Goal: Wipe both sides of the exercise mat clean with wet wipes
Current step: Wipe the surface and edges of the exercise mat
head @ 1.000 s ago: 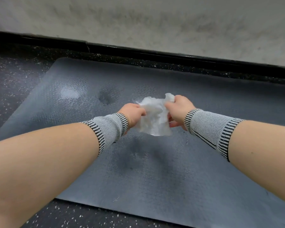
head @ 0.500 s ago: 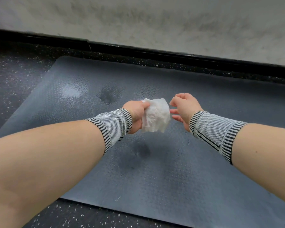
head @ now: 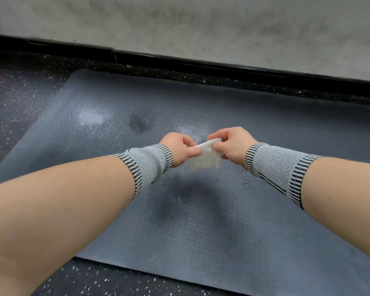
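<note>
Exercise mat [head: 254,210] beneath wet wipe [head: 205,159], both hands' pinch, no legible writing.

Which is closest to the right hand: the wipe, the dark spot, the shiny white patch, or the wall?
1. Wipe, pinched in the right hand.
2. Dark spot, left, on the mat.
3. Shiny white patch, farther left.
4. Wall, behind.

Single head-worn wide-angle view, looking forward and steeply down along both forearms. The exercise mat [head: 265,210] fills the near field; the wall [head: 201,22] bounds the top. No second view.
</note>
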Motion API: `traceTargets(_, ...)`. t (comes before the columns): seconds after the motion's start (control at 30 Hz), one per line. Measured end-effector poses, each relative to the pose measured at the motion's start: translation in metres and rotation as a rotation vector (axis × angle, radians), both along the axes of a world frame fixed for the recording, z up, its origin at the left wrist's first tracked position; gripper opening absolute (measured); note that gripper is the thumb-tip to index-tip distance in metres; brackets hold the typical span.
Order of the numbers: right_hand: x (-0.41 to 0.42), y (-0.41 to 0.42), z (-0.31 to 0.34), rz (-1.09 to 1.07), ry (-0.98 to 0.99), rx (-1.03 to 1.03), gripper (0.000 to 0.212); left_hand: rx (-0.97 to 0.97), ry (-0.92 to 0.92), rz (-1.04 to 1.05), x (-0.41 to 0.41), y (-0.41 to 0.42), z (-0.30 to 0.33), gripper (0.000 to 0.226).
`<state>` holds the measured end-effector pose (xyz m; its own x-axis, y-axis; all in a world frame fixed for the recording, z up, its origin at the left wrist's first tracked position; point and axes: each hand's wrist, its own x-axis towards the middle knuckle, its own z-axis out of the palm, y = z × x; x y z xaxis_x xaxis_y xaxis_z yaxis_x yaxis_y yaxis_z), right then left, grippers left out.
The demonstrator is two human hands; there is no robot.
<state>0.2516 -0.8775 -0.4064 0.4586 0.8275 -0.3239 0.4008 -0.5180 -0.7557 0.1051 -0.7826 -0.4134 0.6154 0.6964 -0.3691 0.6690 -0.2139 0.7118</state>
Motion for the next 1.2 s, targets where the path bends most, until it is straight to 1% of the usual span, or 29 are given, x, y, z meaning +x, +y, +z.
traceTargets(0.07,0.001,0.001,0.0,0.097,-0.22,-0.04,0.014,0.186,0.075,-0.096,0.001,0.002,-0.003,0.022)
traceTargets(0.13,0.001,0.001,-0.001,0.095,-0.343,-0.066,0.007,0.248,0.088,-0.109,0.005,0.002,-0.004,0.026)
traceTargets(0.17,0.001,0.001,-0.003,0.062,-0.363,-0.061,0.013,0.223,0.087,-0.098,0.006,0.001,-0.004,0.026)
traceTargets(0.2,0.0,0.001,-0.004,0.02,-0.358,-0.043,0.019,0.165,0.075,-0.068,0.008,0.001,-0.006,0.027)
traceTargets(0.27,-0.005,0.0,-0.006,-0.023,-0.285,0.021,0.026,-0.065,0.014,0.067,0.01,-0.003,-0.006,0.025)
traceTargets(0.33,-0.016,-0.002,-0.006,0.047,-0.179,0.066,0.027,-0.354,-0.065,0.269,0.011,-0.006,-0.005,0.016)
traceTargets(0.4,-0.026,-0.005,-0.009,0.171,-0.135,0.05,0.026,-0.566,-0.116,0.392,0.008,-0.005,-0.002,0.015)
traceTargets(0.47,-0.027,-0.005,-0.017,0.227,-0.211,0.037,0.025,-0.682,-0.147,0.376,0.004,0.0,-0.004,0.023)
traceTargets(0.5,-0.025,-0.005,-0.02,0.224,-0.266,0.048,0.019,-0.686,-0.132,0.341,0.002,0.002,-0.004,0.025)
traceTargets(0.53,-0.023,-0.004,-0.022,0.21,-0.305,0.056,0.011,-0.622,-0.087,0.291,0.001,0.003,-0.004,0.026)
traceTargets(0.57,-0.02,-0.002,-0.024,0.195,-0.327,0.054,0.009,-0.471,-0.01,0.208,0.002,0.006,-0.006,0.024)
traceTargets(0.63,-0.015,0.004,-0.028,0.161,-0.32,0.037,0.01,-0.04,0.194,-0.015,0.004,0.016,-0.013,0.024)
traceTargets(0.67,-0.012,0.007,-0.03,0.138,-0.315,0.032,0.01,0.153,0.283,-0.103,0.005,0.023,-0.015,0.027)
traceTargets(0.7,-0.009,0.011,-0.033,0.109,-0.314,0.027,0.009,0.283,0.343,-0.15,0.007,0.031,-0.016,0.035)
traceTargets(0.73,-0.004,0.016,-0.035,0.072,-0.312,0.021,0.007,0.361,0.374,-0.173,0.009,0.041,-0.019,0.045)
traceTargets(0.83,0.017,0.031,-0.042,-0.04,-0.324,0.006,0.005,0.442,0.411,-0.188,0.021,0.069,-0.024,0.075)
traceTargets(0.9,0.035,0.044,-0.048,-0.101,-0.346,0.007,0.003,0.438,0.471,-0.196,0.035,0.084,-0.029,0.092)
traceTargets(0.97,0.057,0.059,-0.053,-0.157,-0.386,0.027,0.008,0.399,0.539,-0.218,0.049,0.095,-0.037,0.106)
traceTargets(1.1,0.107,0.098,-0.06,-0.231,-0.478,0.052,0.022,0.296,0.663,-0.284,0.074,0.109,-0.059,0.126)
traceTargets(1.2,0.141,0.137,-0.066,-0.279,-0.567,0.045,0.026,0.279,0.724,-0.331,0.08,0.114,-0.071,0.132)
